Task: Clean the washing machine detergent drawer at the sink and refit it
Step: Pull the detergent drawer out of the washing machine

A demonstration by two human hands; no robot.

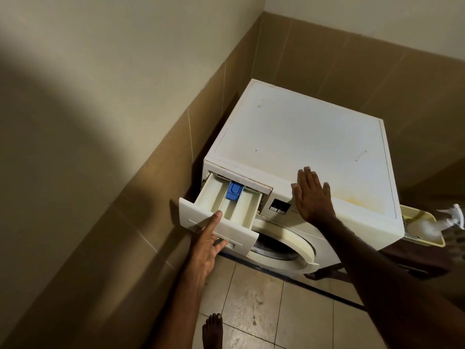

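A white front-loading washing machine [297, 137] stands in a tiled corner. Its cream detergent drawer [239, 207] is pulled well out of its slot at the upper left of the front. A blue insert [234, 191] sits in the drawer's middle compartment. My left hand [207, 241] grips the drawer's front panel, thumb on top and fingers curled under the handle recess. My right hand [313, 195] lies flat, fingers straight, on the front edge of the machine's top, above the small display [279, 206].
The tiled wall runs close along the machine's left side. The round door [284, 244] sits below the drawer. A yellowish basket [422, 229] with a white spray bottle [450, 219] stands at the right. My bare foot [212, 331] is on the tiled floor.
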